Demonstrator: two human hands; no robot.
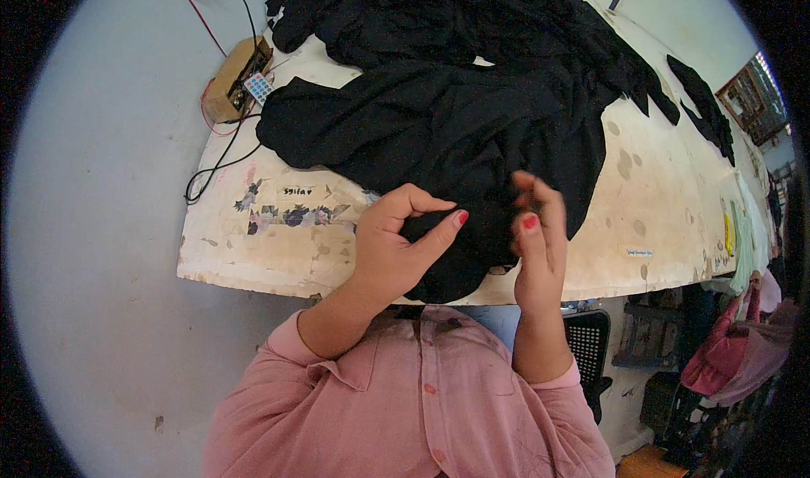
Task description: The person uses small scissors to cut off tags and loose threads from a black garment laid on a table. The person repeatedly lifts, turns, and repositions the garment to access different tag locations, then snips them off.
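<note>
A large black cloth (371, 128) lies in loose folds over the table, and its near end reaches the table's front edge. My left hand (396, 237) is held over this near part, thumb and forefinger pinched together. What sits between those fingertips is too small and dark to make out against the black. Facing it, a short way to the right, is my right hand (540, 246), raised over the same cloth with the thumb up. Its fingers are curled and smeared by motion, so a grip cannot be told.
More black fabric (405, 14) is heaped at the back of the pale, stained table (666, 216). At the left edge stand a brown box (232, 81) with wires and a small remote control (258, 88). A chair (588, 343) and another person (734, 351) are at the right.
</note>
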